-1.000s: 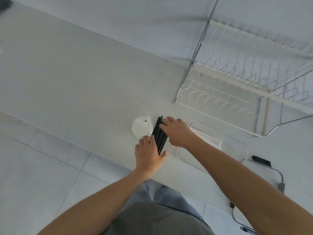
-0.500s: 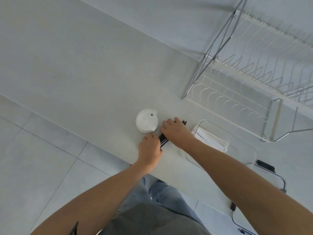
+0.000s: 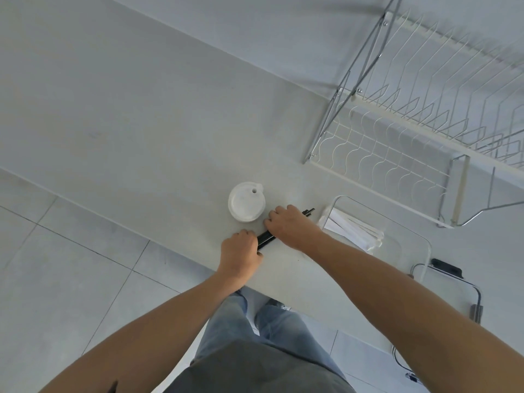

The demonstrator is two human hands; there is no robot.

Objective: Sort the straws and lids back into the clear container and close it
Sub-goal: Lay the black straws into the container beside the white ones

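black straws point(image 3: 266, 238) now gathered | left hand point(image 3: 240, 252), right hand point(image 3: 289, 226) closed round them

Bare forearms, a grey shirt point(image 3: 255, 370) and light blue jeans point(image 3: 272, 330).

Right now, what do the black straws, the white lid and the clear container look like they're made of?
Black straws: likely plastic, dark with a slight sheen, thin straight sticks.
White lid: probably moulded plastic, matte opaque white, with a small sip hole and raised rim.
Clear container: transparent plastic or acrylic, glossy; the counter and white wrapped pieces show through its walls. Glass can't be ruled out.
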